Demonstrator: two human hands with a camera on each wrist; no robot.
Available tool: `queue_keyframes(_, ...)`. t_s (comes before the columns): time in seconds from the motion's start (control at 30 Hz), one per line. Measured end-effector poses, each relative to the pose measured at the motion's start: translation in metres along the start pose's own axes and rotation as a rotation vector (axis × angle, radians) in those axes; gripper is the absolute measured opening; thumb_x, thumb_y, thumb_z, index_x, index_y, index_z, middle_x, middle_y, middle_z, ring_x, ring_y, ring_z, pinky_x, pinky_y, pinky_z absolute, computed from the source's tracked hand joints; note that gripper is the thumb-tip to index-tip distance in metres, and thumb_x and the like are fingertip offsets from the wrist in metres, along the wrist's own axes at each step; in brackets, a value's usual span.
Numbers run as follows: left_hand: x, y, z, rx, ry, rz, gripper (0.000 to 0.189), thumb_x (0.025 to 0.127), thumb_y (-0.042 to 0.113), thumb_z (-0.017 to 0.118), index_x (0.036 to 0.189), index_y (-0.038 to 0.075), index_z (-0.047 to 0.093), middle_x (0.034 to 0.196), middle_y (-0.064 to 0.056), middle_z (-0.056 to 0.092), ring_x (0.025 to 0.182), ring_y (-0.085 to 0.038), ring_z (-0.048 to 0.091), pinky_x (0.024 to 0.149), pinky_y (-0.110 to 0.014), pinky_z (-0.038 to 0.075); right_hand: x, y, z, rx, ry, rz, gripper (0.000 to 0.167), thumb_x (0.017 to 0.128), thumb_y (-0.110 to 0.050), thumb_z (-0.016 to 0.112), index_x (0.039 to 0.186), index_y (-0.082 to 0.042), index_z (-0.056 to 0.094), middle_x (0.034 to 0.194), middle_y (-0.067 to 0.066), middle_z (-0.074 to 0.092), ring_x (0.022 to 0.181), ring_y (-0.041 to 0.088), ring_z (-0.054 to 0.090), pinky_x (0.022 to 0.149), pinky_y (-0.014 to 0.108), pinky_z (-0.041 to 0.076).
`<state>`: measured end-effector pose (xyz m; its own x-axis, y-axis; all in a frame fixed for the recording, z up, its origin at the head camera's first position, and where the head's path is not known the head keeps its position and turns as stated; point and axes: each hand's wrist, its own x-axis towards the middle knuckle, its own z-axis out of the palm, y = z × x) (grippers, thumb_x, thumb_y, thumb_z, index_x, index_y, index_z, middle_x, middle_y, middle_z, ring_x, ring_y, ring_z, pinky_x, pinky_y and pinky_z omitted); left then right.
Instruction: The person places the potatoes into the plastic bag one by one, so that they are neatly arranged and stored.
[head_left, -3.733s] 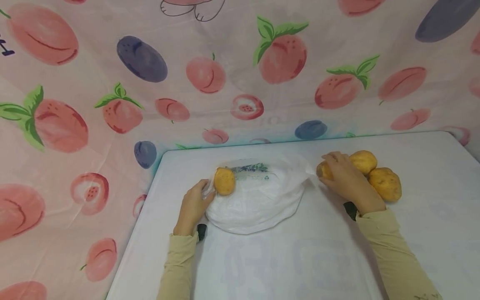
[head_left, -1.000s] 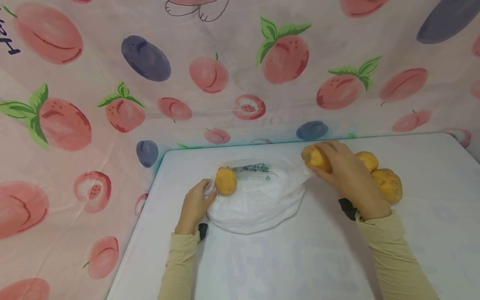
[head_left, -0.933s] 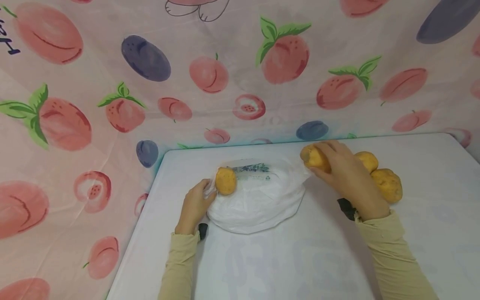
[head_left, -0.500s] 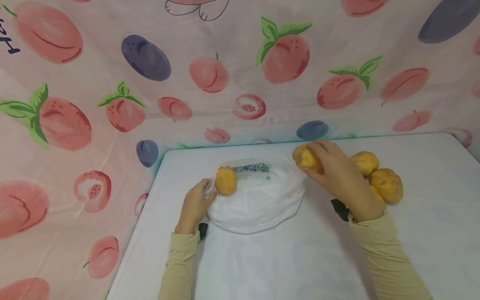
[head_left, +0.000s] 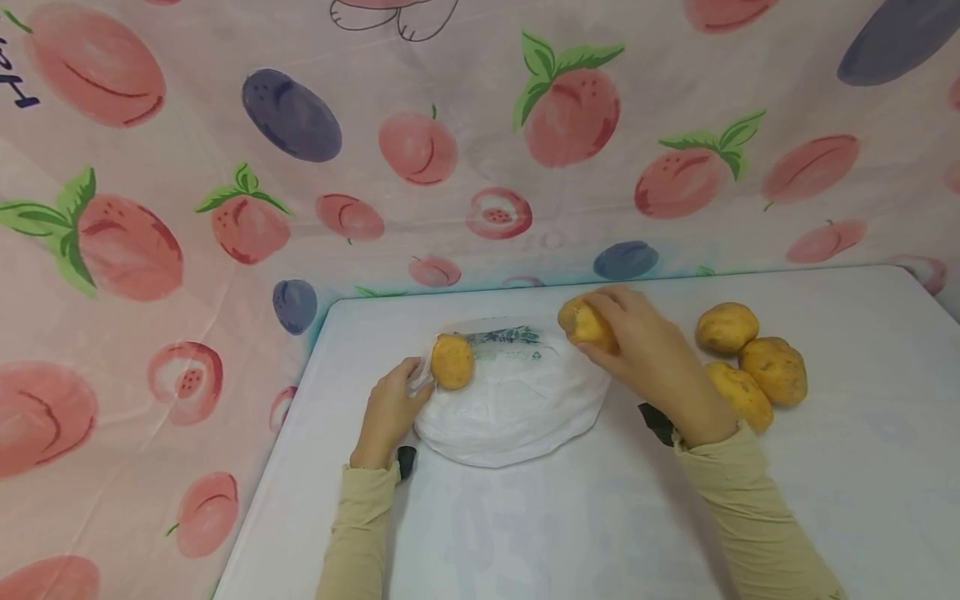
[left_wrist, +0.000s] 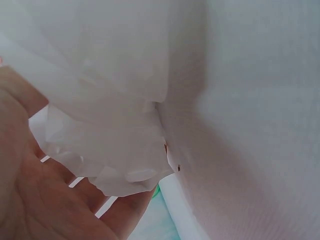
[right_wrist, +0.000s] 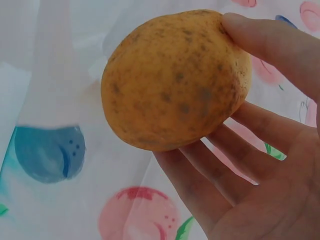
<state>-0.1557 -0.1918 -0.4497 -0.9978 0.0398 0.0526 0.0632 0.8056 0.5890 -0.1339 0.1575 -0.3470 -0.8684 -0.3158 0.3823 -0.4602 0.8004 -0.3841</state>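
A white plastic bag [head_left: 517, 412] with green print lies on the table, left of its middle. My left hand [head_left: 388, 410] grips the bag's left edge; in the left wrist view the thin plastic [left_wrist: 110, 140] runs between thumb and fingers. One potato [head_left: 453, 362] lies at the bag's left side, beside that hand. My right hand [head_left: 645, 350] holds another potato [right_wrist: 175, 80] between thumb and fingertips, over the bag's right upper part in the head view. The wrist view shows this potato's brown-speckled skin.
Three potatoes, one of them [head_left: 774, 372] farthest right, sit close together on the white table [head_left: 862, 467] behind my right wrist, which partly overlaps the nearest. A fruit-patterned cloth [head_left: 480, 167] hangs behind the table and at its left.
My right hand took a potato from beside the others and has carried it leftward to above the bag. The nearest remaining potato has come into view. My left hand keeps its grip.
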Motion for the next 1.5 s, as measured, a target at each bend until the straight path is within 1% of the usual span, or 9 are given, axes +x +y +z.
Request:
queue_keyframes(0.13, 0.000, 0.000, 0.001, 0.000, 0.003, 0.000, 0.045, 0.092, 0.021, 0.071, 0.132, 0.004, 0.059, 0.135, -0.017, 0.062, 0.126, -0.035, 0.057, 0.106, -0.051, 0.046, 0.001, -0.003, 0.007, 0.008, -0.019, -0.007, 0.052, 0.087, -0.024, 0.077, 0.129, -0.001, 0.057, 0.128, 0.018, 0.056, 0.118, 0.036, 0.054, 0.091, 0.055, 0.053)
queue_keyframes(0.33, 0.001, -0.001, 0.001, 0.002, 0.002, 0.000, 0.046, 0.092, 0.021, 0.071, 0.133, 0.004, 0.058, 0.135, -0.017, 0.062, 0.126, -0.035, 0.057, 0.106, -0.051, 0.046, 0.003, -0.009, 0.017, 0.013, -0.046, -0.008, 0.052, 0.087, -0.022, 0.078, 0.130, -0.001, 0.058, 0.129, 0.018, 0.057, 0.115, 0.035, 0.056, 0.089, 0.053, 0.054)
queue_keyframes(0.5, 0.000, -0.001, 0.001, 0.005, 0.006, 0.006, 0.046, 0.092, 0.021, 0.071, 0.133, 0.003, 0.058, 0.134, -0.018, 0.062, 0.126, -0.035, 0.057, 0.106, -0.050, 0.046, 0.006, -0.014, 0.026, 0.012, -0.066, -0.013, 0.051, 0.085, -0.022, 0.080, 0.128, -0.002, 0.059, 0.127, 0.017, 0.058, 0.110, 0.032, 0.058, 0.087, 0.050, 0.056)
queue_keyframes(0.67, 0.000, -0.001, 0.001, 0.009, 0.008, 0.014, 0.047, 0.092, 0.020, 0.071, 0.133, 0.002, 0.058, 0.134, -0.018, 0.062, 0.125, -0.036, 0.058, 0.106, -0.050, 0.046, 0.010, -0.018, 0.036, 0.033, -0.078, -0.029, 0.049, 0.084, -0.022, 0.081, 0.125, -0.003, 0.061, 0.123, 0.015, 0.061, 0.106, 0.030, 0.058, 0.088, 0.047, 0.055)
queue_keyframes(0.8, 0.001, -0.002, 0.001, 0.008, 0.009, 0.010, 0.047, 0.092, 0.020, 0.071, 0.134, 0.003, 0.058, 0.134, -0.018, 0.062, 0.125, -0.036, 0.057, 0.106, -0.050, 0.046, 0.013, -0.019, 0.046, 0.047, -0.095, -0.036, 0.048, 0.083, -0.022, 0.081, 0.123, -0.003, 0.062, 0.120, 0.013, 0.062, 0.105, 0.028, 0.058, 0.088, 0.045, 0.055)
queue_keyframes(0.93, 0.001, -0.002, 0.002, 0.001, 0.006, 0.005, 0.046, 0.092, 0.021, 0.071, 0.133, 0.004, 0.059, 0.134, -0.017, 0.062, 0.126, -0.035, 0.057, 0.106, -0.050, 0.045, 0.016, -0.021, 0.055, 0.045, -0.117, -0.036, 0.049, 0.083, -0.023, 0.082, 0.123, -0.003, 0.062, 0.120, 0.013, 0.062, 0.102, 0.027, 0.059, 0.086, 0.042, 0.056)
queue_keyframes(1.07, 0.000, 0.000, 0.001, -0.005, 0.003, -0.002, 0.046, 0.092, 0.021, 0.071, 0.134, 0.004, 0.058, 0.136, -0.016, 0.061, 0.127, -0.035, 0.056, 0.107, -0.051, 0.045, 0.018, -0.022, 0.063, 0.042, -0.131, -0.043, 0.048, 0.084, -0.024, 0.081, 0.122, -0.002, 0.063, 0.118, 0.014, 0.063, 0.101, 0.026, 0.061, 0.085, 0.041, 0.057)
queue_keyframes(1.27, 0.000, 0.000, 0.001, -0.007, 0.001, -0.003, 0.047, 0.092, 0.020, 0.071, 0.134, 0.004, 0.058, 0.136, -0.017, 0.061, 0.128, -0.035, 0.056, 0.108, -0.051, 0.044, 0.022, -0.022, 0.076, 0.065, -0.155, -0.031, 0.045, 0.086, -0.026, 0.079, 0.120, -0.002, 0.063, 0.113, 0.014, 0.063, 0.098, 0.026, 0.060, 0.085, 0.040, 0.055)
queue_keyframes(1.5, 0.001, -0.003, 0.000, 0.003, -0.006, -0.001, 0.047, 0.093, 0.021, 0.070, 0.135, 0.003, 0.057, 0.136, -0.017, 0.061, 0.128, -0.035, 0.056, 0.108, -0.050, 0.044, 0.029, -0.024, 0.090, 0.076, -0.180, -0.025, 0.046, 0.089, -0.028, 0.076, 0.123, 0.000, 0.062, 0.111, 0.013, 0.063, 0.093, 0.024, 0.059, 0.083, 0.038, 0.054)
